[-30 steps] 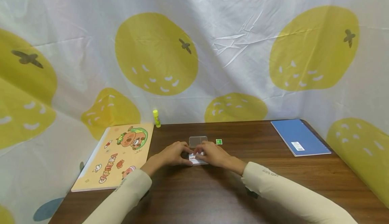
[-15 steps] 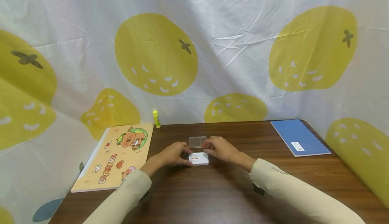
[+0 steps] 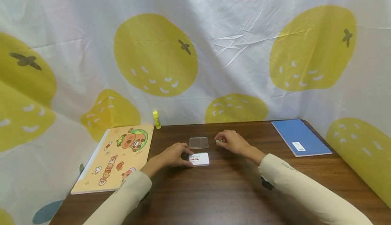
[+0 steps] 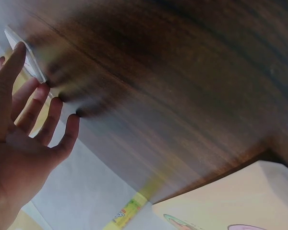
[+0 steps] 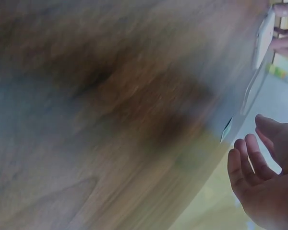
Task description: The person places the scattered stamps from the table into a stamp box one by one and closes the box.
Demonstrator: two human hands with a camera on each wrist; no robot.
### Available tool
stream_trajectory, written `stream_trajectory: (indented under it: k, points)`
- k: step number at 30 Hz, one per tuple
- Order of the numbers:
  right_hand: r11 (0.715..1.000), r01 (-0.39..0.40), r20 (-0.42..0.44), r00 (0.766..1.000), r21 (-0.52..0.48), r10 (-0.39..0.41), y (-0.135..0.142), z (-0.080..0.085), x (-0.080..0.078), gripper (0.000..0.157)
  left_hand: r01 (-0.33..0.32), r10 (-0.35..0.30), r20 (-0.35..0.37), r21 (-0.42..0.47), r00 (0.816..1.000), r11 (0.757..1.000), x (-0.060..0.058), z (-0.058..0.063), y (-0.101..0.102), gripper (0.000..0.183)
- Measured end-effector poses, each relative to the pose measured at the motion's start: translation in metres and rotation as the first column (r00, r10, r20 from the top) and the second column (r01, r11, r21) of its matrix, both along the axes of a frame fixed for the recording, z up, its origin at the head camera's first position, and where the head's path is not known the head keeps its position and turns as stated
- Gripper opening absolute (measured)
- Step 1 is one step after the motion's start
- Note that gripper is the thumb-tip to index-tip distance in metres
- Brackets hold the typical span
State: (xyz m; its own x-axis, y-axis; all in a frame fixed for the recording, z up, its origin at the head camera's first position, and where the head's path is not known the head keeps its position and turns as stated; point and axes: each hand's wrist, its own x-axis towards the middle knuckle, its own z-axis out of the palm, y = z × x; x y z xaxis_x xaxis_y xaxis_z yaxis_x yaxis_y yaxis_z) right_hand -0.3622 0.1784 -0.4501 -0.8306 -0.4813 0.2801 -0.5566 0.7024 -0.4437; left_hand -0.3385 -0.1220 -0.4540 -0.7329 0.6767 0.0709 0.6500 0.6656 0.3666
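Observation:
In the head view, my left hand (image 3: 174, 154) rests at the left side of a white card in a shallow clear case (image 3: 203, 158), thumb at the near corner and index finger at the far one. A small coloured picture shows on the card's left part. The left wrist view shows the thumb (image 4: 19, 53) at the case (image 4: 37, 66). My right hand (image 3: 233, 141) is over a small green stamp-like square (image 3: 218, 141), mostly hidden by the fingers. In the right wrist view the square (image 5: 226, 129) lies on the table, thumb and fingers apart close by.
A clear plastic lid (image 3: 198, 143) lies just behind the case. To the left lies a capybara-printed pad (image 3: 113, 160), with a yellow glue stick (image 3: 156, 119) standing behind it. A blue notebook (image 3: 297, 136) lies at the back right. A patterned curtain (image 3: 226, 72) hangs behind the table.
My right hand has left the card and moved right and back, past the clear lid, to the green square. The left hand has stayed at the case.

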Motion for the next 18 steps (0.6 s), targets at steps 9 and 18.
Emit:
stream_trajectory:
  k: [9, 18]
  points:
    - [0.999, 0.025, 0.008, 1.0, 0.041, -0.026, 0.011, -0.002, -0.01, 0.018, 0.011, -0.011, 0.007, 0.003, 1.0, 1.0, -0.001, -0.001, -0.001, 0.045]
    - [0.996, 0.05, 0.103, 0.993, 0.08, -0.058, 0.01, -0.004, -0.014, 0.026, 0.002, -0.002, 0.013, 0.013, 1.0, 1.0, -0.001, -0.001, 0.0, 0.045]
